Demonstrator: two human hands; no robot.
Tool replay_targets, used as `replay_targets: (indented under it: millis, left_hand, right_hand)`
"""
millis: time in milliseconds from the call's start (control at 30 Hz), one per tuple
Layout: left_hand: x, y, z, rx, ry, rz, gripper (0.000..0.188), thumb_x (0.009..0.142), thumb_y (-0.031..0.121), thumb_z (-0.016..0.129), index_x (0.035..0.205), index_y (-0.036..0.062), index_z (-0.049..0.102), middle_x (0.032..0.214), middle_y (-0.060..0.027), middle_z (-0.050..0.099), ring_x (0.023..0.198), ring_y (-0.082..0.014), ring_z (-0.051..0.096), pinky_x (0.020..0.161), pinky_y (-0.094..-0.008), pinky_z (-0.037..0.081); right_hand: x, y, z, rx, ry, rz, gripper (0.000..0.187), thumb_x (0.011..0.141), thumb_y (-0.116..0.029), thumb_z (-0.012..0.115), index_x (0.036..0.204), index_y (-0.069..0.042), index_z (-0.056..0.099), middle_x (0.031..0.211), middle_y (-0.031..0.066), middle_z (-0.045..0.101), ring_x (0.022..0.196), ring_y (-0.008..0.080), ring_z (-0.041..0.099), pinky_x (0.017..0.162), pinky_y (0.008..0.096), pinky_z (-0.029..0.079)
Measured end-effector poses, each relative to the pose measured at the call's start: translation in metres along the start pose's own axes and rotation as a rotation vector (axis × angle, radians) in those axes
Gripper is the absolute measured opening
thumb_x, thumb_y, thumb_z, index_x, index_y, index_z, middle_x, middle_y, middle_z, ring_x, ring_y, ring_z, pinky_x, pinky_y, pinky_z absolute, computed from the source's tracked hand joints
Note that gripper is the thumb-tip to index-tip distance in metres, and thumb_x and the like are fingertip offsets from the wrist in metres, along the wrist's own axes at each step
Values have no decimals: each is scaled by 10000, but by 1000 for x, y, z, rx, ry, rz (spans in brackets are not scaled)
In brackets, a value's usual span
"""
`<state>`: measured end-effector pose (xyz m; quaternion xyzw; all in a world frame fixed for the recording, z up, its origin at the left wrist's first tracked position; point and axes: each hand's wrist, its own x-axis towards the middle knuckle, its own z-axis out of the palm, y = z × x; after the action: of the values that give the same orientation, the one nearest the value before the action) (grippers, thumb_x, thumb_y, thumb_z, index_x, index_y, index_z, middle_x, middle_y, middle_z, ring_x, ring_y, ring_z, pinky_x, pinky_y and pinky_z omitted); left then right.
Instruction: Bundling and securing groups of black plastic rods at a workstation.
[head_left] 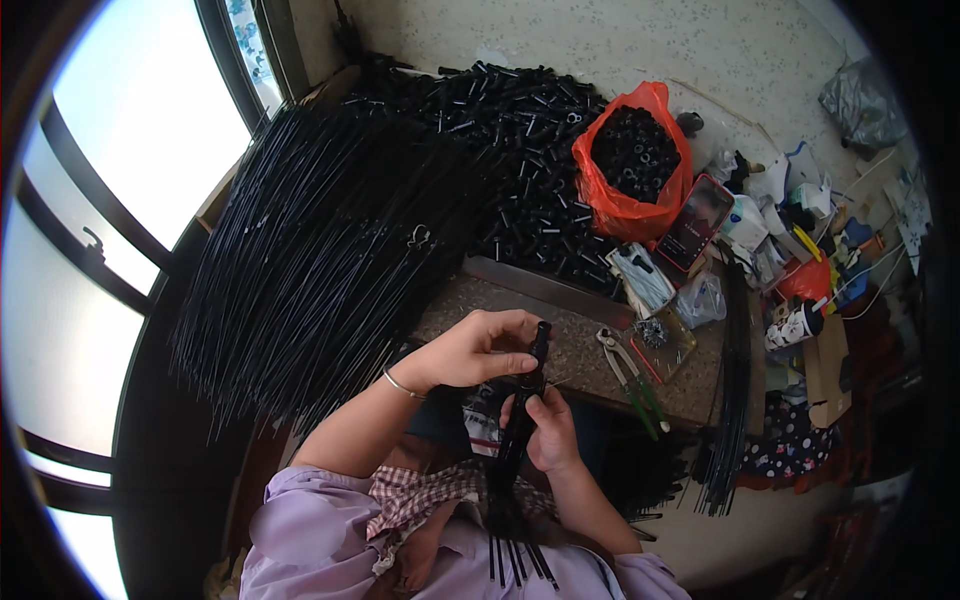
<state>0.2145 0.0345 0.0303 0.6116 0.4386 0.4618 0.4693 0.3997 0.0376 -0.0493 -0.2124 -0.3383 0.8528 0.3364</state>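
In front of my chest I hold a black folded umbrella frame (513, 440), tilted slightly, with several thin ribs spreading from its lower end toward me. My right hand (550, 430) is wrapped round its middle, thumb across the front. Higher up, my left hand (490, 345) closes on its dark tubular top end (542, 338) with thumb and fingers; the fingertips behind the tube are partly hidden. A metal bangle (404, 385) circles my left wrist.
A big bundle of long black rods (300, 260) covers the table's left. Behind lies a heap of short black tubes (530, 130), beside a red bag (640, 215) of small black parts. Green-handled pliers (630, 380), a phone (694, 222) and a cup (795, 325) are to the right.
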Motion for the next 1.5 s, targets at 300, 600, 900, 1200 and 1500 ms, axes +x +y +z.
replay_targets:
  millis: [300,600,900,1200,1500]
  left_hand:
    - [3,8,13,541,168,94,257,776,213,677,708,3,547,535,-155,498,460,-276,509,443,-313,381]
    - [-15,-2,23,171,295,-97,283,815,184,678,652,17,518,563,29,518,533,-20,452,456,-196,358]
    - [-33,-1,31,-487,115,-43,391,701,254,775,909,-9,574,899,-49,562,686,-132,551,610,-248,435]
    - [-37,-11,40,75,203,69,311,680,68,754,924,11,571,927,-121,558,854,-230,565,735,-313,500]
    - [-33,-11,37,-5,196,97,223,715,-16,706,894,-12,573,900,-115,590,617,-158,598,588,-242,521]
  right_hand:
    - [7,1,-6,74,-22,24,211,854,-218,615,957,-62,518,842,104,601,742,180,593,671,297,491]
    - [0,3,-4,70,-49,62,149,865,-179,605,923,-65,528,853,86,616,739,155,602,662,287,503]
    - [-3,3,-12,72,-93,-14,174,860,-157,605,995,-64,544,878,74,619,755,163,604,699,294,498]
    - [-4,-2,-3,-38,-82,-40,319,833,-228,633,1086,-71,518,996,81,592,796,193,603,672,309,501]
    - [-4,4,-8,-43,-49,-100,241,866,-230,586,1044,-87,508,881,85,575,720,204,576,597,330,492]
